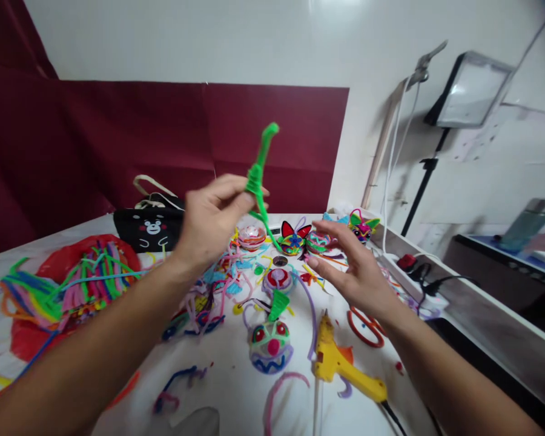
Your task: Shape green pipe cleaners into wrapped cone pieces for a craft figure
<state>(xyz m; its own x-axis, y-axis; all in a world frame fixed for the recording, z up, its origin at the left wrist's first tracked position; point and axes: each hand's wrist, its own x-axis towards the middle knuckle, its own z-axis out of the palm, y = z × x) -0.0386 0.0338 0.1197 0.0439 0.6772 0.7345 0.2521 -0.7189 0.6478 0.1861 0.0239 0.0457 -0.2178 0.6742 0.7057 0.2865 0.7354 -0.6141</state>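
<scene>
Pinched between thumb and fingers of my left hand (218, 212) is a bright green pipe cleaner (255, 177), partly coiled around itself. One end points up and a long tail hangs down to the right. My right hand (345, 260) hovers to the right with thumb and fingers apart, holding nothing. Below them on the white table lies a clown-like face (271, 346) with red eyes, a red nose, a wavy blue mouth and a green pointed piece (278, 305) at its top. Close behind it is another round piece with a red centre (277, 280).
A yellow glue gun (340, 366) lies right of the clown face, near orange-handled scissors (367, 327). Bundled pipe cleaners (91, 272) rest on a red bag (57, 266) at left. Finished faces (293, 239) stand at the back. A power strip (413, 281) runs along the right edge.
</scene>
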